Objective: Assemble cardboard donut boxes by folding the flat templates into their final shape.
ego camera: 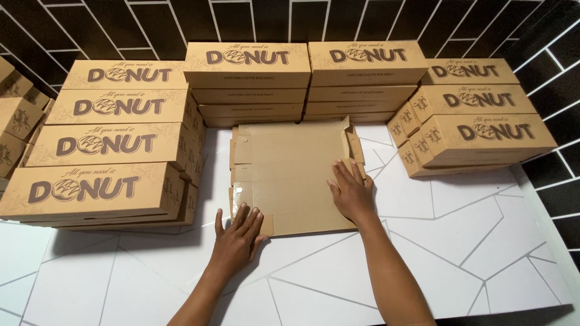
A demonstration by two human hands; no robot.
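- On the white table (423,265), in the middle, a flat unfolded cardboard blank (290,163) lies plain side up, its flaps spread at the left and right edges.
- The left hand (237,236) lies palm down on the blank's near left corner, fingers straight and slightly spread; it grips nothing, only presses flat.
- The right hand (350,192) lies palm down on the blank's right side, near the right flap, fingers stretched out and close together; it too holds nothing.
- Both forearms come in from the bottom edge, well apart at the wrists.
- To the left stands a stepped stack of closed brown boxes (103,151), each with a printed lid; its near corner is just beside the blank's left edge.
- Behind the blank are two more stacks (305,78) side by side, touching its far edge or nearly so.
- To the right sits another stack (471,127), near the blank but apart from it.
- A black tiled wall (272,18) with white joints rises behind and at the right.
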